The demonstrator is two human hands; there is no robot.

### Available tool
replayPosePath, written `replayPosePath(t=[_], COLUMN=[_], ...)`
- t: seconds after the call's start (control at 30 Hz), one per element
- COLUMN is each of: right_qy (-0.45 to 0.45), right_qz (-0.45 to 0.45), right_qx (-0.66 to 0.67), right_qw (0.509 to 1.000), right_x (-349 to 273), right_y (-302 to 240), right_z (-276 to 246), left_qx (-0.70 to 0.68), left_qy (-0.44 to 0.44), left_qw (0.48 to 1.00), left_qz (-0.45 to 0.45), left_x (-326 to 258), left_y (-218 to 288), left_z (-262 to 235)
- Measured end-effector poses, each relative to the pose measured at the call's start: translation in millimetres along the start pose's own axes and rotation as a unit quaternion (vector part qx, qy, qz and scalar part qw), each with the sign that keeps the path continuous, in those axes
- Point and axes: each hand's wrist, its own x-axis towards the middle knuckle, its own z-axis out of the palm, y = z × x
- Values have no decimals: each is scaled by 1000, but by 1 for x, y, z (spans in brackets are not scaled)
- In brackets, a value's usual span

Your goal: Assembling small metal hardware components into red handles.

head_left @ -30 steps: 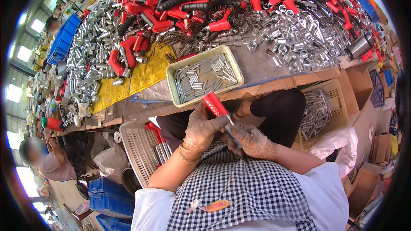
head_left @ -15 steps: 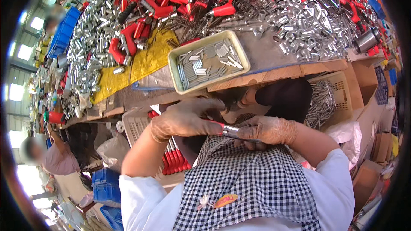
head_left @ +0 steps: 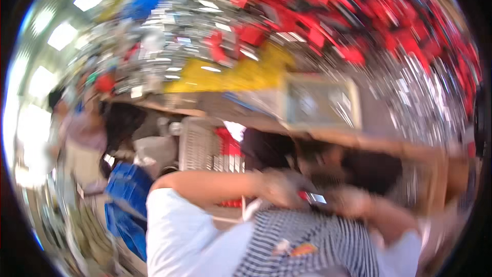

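Close to my lap, my left hand (head_left: 281, 187) and my right hand (head_left: 349, 202) face each other, both in dark gloves and blurred by motion. Between them shows a red, black and silver hand tool (head_left: 318, 198), its ends covered by my fingers. Each hand appears closed around one end of it; finger detail is smeared. Beyond my hands, on the workbench edge, stands a cream tray (head_left: 357, 103) with small metal pins in it.
Heaps of red and black tool handles (head_left: 302, 18) and shiny metal parts (head_left: 430, 92) cover the bench. A yellow sheet (head_left: 225, 77) lies there. Left of my lap stands a pale crate (head_left: 197, 143) near red-handled pieces; blue bins (head_left: 130, 184) are farther left. Another person (head_left: 84, 131) is at far left.
The whole view has swung leftward and blurred, so the bench and tray appear farther right. Both hands still have the tool between them, low at my lap.
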Motion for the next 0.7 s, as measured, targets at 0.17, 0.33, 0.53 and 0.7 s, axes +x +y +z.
replayPosePath(t=[0.17, 0.33, 0.53, 0.7], right_qy=[-30, -34, 24, 92], right_qz=[-15, -43, -51, -59], right_qx=[96, -16, -52, -62], right_qw=[995, 998, 997, 992], right_x=[24, 41, 39, 38], right_y=[24, 2, 0, 2], right_z=[-9, -35, -31, -26], left_qx=[37, -20, -54, -34], left_qy=[65, 137, 65, 93], left_qw=[997, 990, 996, 993], left_qz=[4, 37, 20, 63], left_x=[-11, -10, 5, 8], left_y=[1, -17, -43, -40], left_z=[20, 49, 40, 36])
